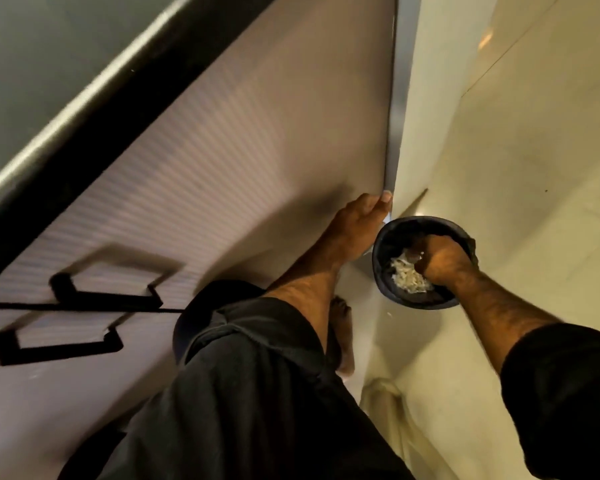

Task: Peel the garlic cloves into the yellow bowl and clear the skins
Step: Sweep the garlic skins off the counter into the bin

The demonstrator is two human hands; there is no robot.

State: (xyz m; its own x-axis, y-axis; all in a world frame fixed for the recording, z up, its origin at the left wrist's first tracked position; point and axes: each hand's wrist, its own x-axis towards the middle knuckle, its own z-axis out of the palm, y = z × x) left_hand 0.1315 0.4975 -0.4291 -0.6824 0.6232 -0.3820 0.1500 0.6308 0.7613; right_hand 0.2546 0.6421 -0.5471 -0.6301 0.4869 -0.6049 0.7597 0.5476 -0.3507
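Observation:
A round bin lined with a black bag (426, 221) stands on the floor beside the cabinet. A pile of pale garlic skins (407, 280) lies inside it. My right hand (444, 263) reaches down into the bin, its fingers curled with white skin bits at their tips, just above the pile. My left hand (357, 226) grips the edge of the pale cabinet door (291, 150), fingertips wrapped round its right side. The yellow bowl and the garlic cloves are not in view.
Black drawer handles (84, 306) sit on the cabinet front at the left, under a dark countertop edge (84, 105). Cream floor tiles (516, 168) spread to the right. My bare foot (343, 341) stands near the bin, and a pale cloth (385, 393) lies on the floor.

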